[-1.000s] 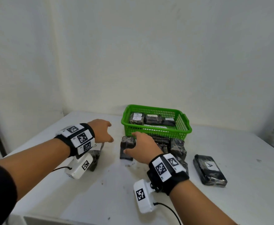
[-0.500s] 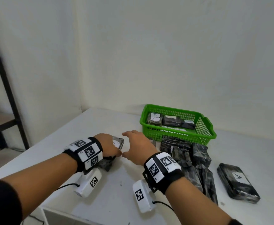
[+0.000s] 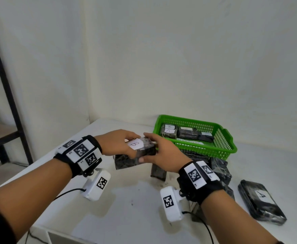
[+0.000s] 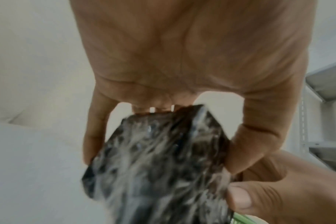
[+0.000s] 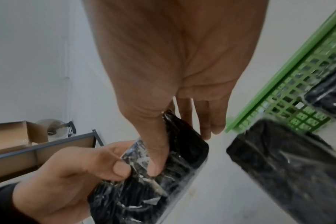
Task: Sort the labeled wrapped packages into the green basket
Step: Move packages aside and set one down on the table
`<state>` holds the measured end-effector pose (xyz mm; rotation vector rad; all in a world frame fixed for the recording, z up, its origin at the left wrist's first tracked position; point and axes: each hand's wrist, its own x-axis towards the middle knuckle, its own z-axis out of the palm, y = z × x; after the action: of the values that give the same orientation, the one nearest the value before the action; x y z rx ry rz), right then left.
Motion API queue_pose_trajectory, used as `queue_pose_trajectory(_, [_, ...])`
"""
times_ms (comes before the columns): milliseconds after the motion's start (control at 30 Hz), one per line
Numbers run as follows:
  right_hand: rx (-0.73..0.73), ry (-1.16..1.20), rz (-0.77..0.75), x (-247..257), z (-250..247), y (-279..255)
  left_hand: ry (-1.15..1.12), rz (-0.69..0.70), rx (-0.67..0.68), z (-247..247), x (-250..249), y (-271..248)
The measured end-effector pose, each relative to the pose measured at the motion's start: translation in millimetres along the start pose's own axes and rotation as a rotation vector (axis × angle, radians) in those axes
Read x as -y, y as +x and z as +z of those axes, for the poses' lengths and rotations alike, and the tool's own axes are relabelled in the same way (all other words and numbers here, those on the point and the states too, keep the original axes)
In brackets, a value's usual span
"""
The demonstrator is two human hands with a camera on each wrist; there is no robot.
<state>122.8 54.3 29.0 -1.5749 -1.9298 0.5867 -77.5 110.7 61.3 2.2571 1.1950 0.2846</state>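
The left hand [image 3: 116,144] and right hand [image 3: 163,155] both grasp the package [image 3: 141,147] labelled B above the table, beside the basket [image 3: 231,149], where slippery wrap may let it drop.

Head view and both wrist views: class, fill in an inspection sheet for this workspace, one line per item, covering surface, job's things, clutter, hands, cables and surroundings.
Surface: white table, smudged near its middle.
Job's things: green basket holding wrapped packages, one labelled A; B package held above the table; A package lying at right; unlabelled-side packages piled before the basket.
Clutter: nothing seen.
Hands: left hand and right hand both grip the B package.
Cables: black cable from the left wrist camera; another from the right.
Surroundings: white walls, dark shelf at left.
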Motion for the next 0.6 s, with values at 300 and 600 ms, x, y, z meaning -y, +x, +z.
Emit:
queue_pose_trajectory(300, [-0.291,0.232,0.068,-40.4,-71.9,-51.6,-0.485,0.227,-0.192,42.5,-36.1,22.4])
queue_pose_trajectory(600, [-0.426,0.447,0.112,-72.4,-97.5,-106.7,-0.572,0.317,-0.139,82.3,-96.2,42.2])
